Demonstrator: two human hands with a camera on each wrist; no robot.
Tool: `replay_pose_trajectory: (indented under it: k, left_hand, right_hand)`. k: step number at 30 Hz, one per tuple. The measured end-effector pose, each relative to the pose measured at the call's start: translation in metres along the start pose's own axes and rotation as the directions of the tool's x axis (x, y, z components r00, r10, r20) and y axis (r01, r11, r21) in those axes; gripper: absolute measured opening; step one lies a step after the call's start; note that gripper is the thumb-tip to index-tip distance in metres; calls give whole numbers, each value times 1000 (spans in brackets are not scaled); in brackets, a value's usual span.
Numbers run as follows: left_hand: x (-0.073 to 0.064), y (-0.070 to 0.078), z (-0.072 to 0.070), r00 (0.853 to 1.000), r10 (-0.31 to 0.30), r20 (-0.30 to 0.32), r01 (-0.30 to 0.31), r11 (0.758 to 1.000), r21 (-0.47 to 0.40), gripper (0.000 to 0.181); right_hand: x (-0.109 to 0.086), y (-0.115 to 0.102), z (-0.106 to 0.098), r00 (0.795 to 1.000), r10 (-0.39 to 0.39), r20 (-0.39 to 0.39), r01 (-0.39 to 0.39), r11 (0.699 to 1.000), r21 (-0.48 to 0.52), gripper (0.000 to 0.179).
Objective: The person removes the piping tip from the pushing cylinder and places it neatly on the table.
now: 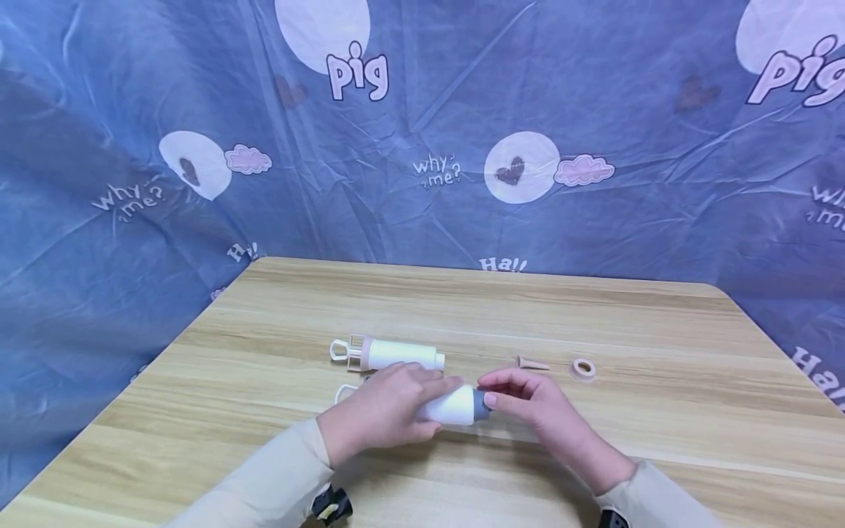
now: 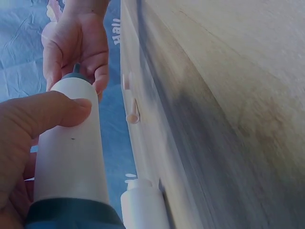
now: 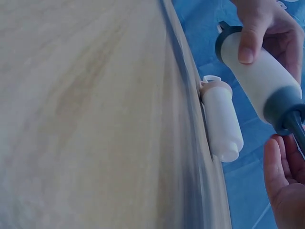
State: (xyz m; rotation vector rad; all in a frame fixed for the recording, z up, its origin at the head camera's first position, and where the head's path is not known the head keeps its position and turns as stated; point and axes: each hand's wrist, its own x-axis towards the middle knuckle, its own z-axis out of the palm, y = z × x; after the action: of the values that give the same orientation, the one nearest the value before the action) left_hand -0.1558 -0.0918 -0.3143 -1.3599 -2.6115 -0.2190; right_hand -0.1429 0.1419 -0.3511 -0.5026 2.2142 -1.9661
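My left hand (image 1: pixel 396 407) grips a white piping syringe (image 1: pixel 452 407) round its barrel, the thumb lying along it. The syringe has dark blue-grey ends, and its narrow dark nozzle (image 3: pixel 296 125) points toward my right hand (image 1: pixel 538 400). That hand is loosely cupped round the nozzle end, with space between thumb and fingers in the left wrist view; whether it touches the nozzle I cannot tell. Behind the left hand lies a second white syringe (image 1: pixel 403 355) with a pink collar and a white pull handle.
A small pink cone-shaped nozzle (image 1: pixel 531 364) and a pale pink ring (image 1: pixel 583 369) lie on the wooden table (image 1: pixel 627 323), beyond my right hand. Blue printed cloth (image 1: pixel 409 220) hangs behind the table's far edge.
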Motion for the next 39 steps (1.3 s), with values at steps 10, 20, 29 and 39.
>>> replay_pose_trajectory:
  k: [10, 20, 29, 39]
  left_hand:
    - [3, 4, 2, 999, 18, -46, -15, 998, 61, 54]
    - [5, 5, 9, 998, 38, -49, -36, 998, 50, 53]
    - [5, 1, 11, 999, 36, 24, -32, 986, -162, 57]
    - [10, 2, -2, 988, 71, 137, -33, 964, -264, 56]
  right_hand:
    - [2, 6, -1, 996, 44, 76, -44, 999, 8, 44]
    - [0, 6, -9, 992, 59, 114, -52, 996, -67, 42]
    - [2, 8, -13, 973, -20, 232, 40, 995, -86, 26]
    - [-2, 9, -16, 939, -177, 295, 227, 963, -146, 11]
